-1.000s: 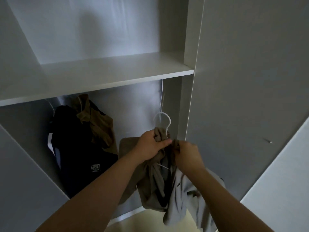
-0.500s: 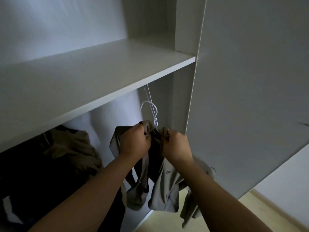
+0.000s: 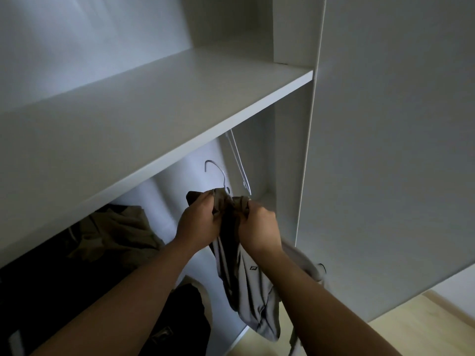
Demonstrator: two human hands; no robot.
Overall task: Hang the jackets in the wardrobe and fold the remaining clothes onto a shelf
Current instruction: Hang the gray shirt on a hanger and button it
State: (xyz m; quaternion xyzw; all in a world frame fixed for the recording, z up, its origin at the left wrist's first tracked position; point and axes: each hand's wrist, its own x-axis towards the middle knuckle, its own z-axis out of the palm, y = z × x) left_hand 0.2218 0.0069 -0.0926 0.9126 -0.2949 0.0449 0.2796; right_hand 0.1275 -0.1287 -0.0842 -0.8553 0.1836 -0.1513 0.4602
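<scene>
The left hand [image 3: 199, 224] and right hand [image 3: 258, 231] are clenched side by side on the grey jacket [image 3: 246, 291] collar, below the shelf [image 3: 154, 111] near its right end. The hanger hook [image 3: 217, 170] rises straight above the left hand, presumably toward a rail I can't see.

Just my two arms in shot, honestly. My left hand [image 3: 198, 224] and right hand [image 3: 259, 229] are both bare, and my left forearm [image 3: 123, 299] and right forearm [image 3: 321, 299] are bare skin all the way down to the frame edge. Lighting's dim, so finer detail like nails is lost.
</scene>
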